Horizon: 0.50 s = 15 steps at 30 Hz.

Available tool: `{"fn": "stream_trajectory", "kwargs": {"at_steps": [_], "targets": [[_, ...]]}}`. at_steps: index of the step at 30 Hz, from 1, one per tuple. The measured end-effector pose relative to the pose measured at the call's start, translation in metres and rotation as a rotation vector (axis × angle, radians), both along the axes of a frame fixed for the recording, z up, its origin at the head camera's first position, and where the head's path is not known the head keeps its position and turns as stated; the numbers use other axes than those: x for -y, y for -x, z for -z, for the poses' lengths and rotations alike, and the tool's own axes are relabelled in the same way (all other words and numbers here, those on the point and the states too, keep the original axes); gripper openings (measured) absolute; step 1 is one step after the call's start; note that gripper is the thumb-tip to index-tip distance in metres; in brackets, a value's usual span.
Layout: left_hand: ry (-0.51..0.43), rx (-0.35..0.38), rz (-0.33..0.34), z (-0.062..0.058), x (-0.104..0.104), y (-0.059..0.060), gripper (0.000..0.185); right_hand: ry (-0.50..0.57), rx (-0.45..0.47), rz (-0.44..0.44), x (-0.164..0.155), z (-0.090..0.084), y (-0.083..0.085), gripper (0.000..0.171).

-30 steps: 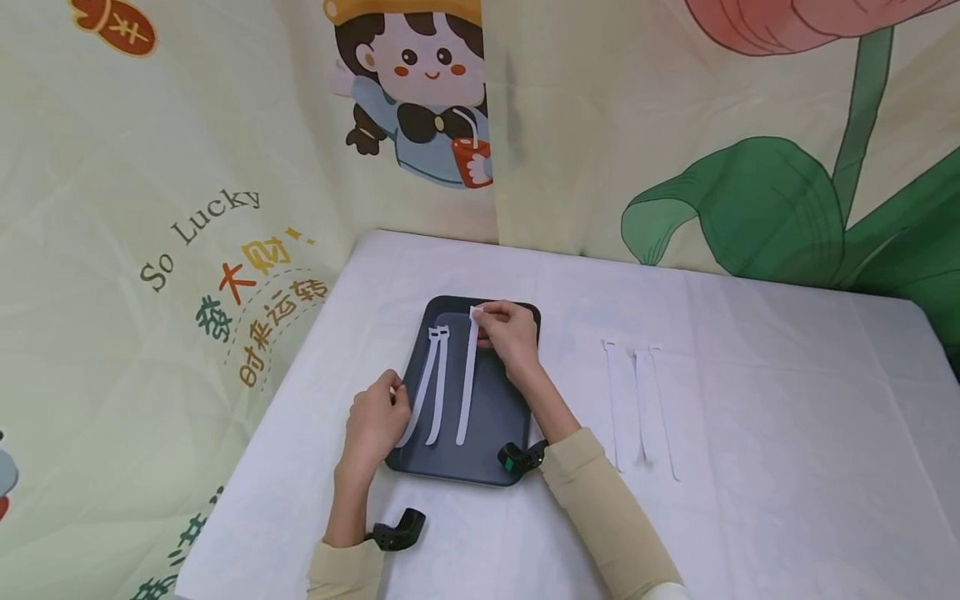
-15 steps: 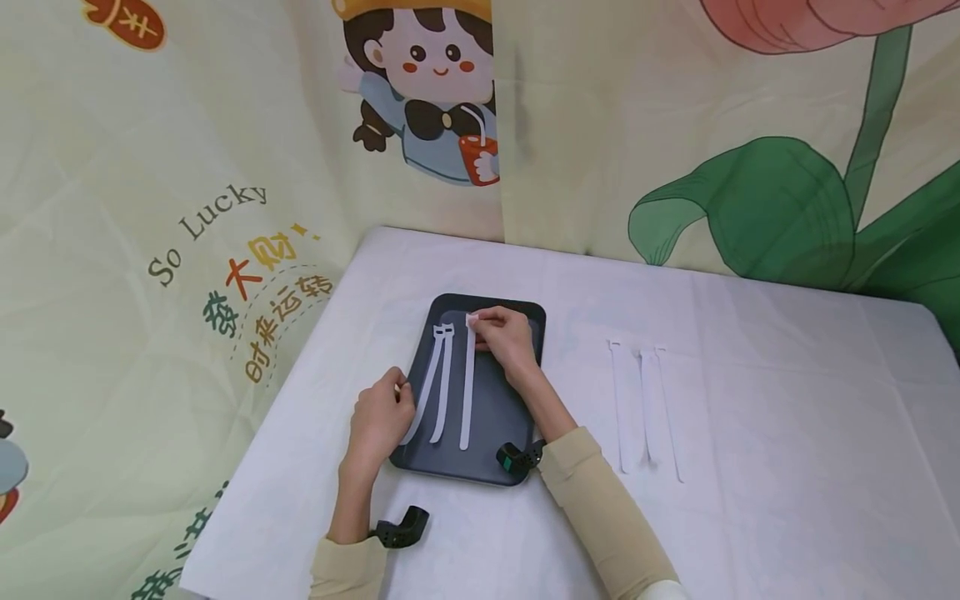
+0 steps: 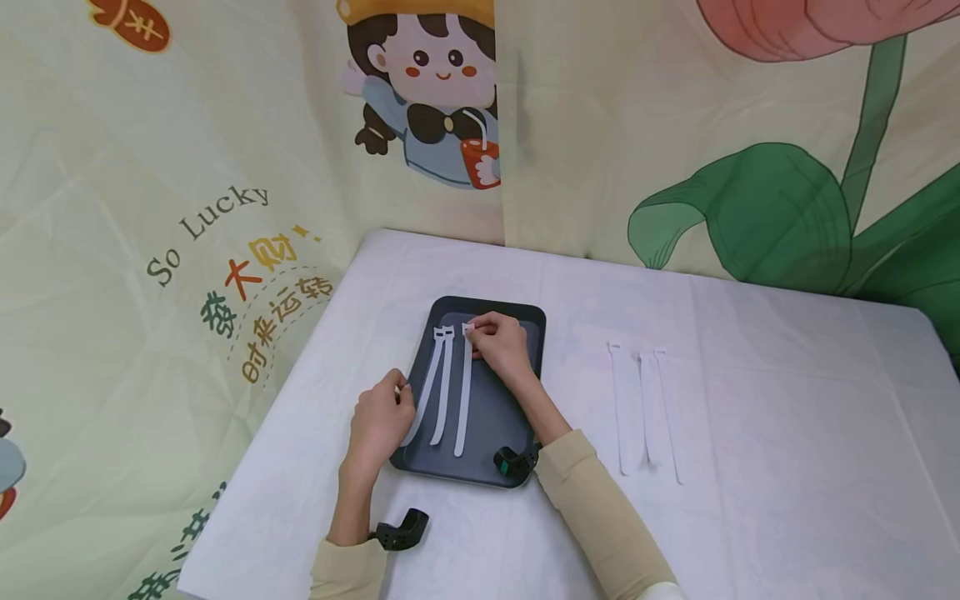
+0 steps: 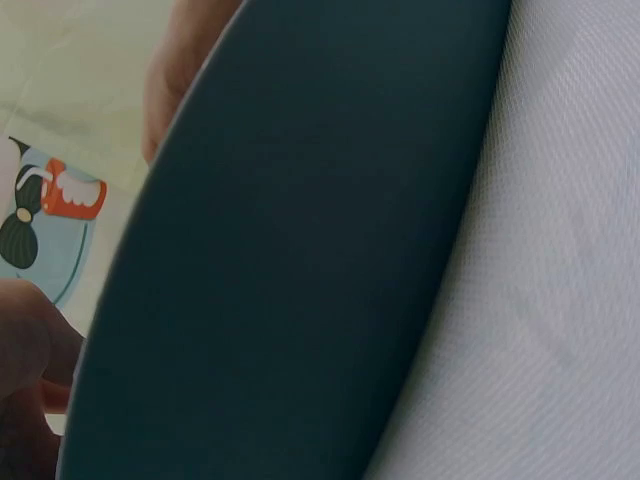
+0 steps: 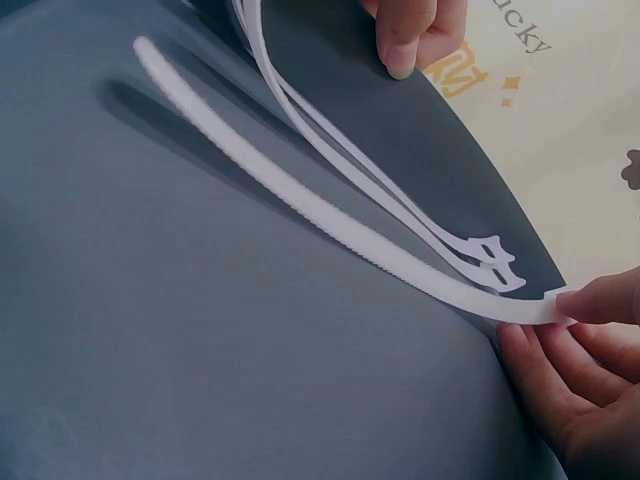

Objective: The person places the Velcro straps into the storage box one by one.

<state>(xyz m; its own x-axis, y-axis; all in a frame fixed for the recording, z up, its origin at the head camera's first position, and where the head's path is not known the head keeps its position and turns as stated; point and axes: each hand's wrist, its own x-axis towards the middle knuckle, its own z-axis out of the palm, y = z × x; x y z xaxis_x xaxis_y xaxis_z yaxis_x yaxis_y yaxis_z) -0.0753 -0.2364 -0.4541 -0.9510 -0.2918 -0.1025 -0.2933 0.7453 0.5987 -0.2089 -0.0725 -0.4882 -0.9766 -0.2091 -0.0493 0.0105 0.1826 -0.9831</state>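
Note:
My right hand (image 3: 501, 346) pinches the slotted head of a white hook-and-loop cable tie (image 5: 300, 205) between thumb and fingers. The tie's long tail hangs over the floor of a dark grey tray (image 3: 495, 433), casting a shadow there. Two more white cable ties (image 3: 442, 383) lie side by side in the tray, their slotted heads together at the far end. At the tray's left side, my left hand (image 3: 382, 421) grips the rim, thumb (image 5: 402, 55) on the inner side. In the left wrist view the tray wall (image 4: 280, 240) hides most of what lies behind it.
Several more white cable ties (image 3: 643, 408) lie lengthwise on the white-covered table (image 3: 787, 433), right of the tray. A printed cloth backdrop (image 3: 570, 125) rises behind the table and along its left side. Each wrist carries a small black camera (image 3: 405, 529).
My right hand has come slightly nearer and to the left with the cable tie, bringing its head beside the two in the tray. My left hand stays on the rim.

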Motion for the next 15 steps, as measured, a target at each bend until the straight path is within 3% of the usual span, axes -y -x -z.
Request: {"fn": "stream_trajectory", "kwargs": {"at_steps": [15], "targets": [[0.0,0.005,-0.008,0.0009,-0.001,0.0011,0.015,-0.086,-0.067,-0.028,-0.0008,0.001,-0.0018,0.022]]}}
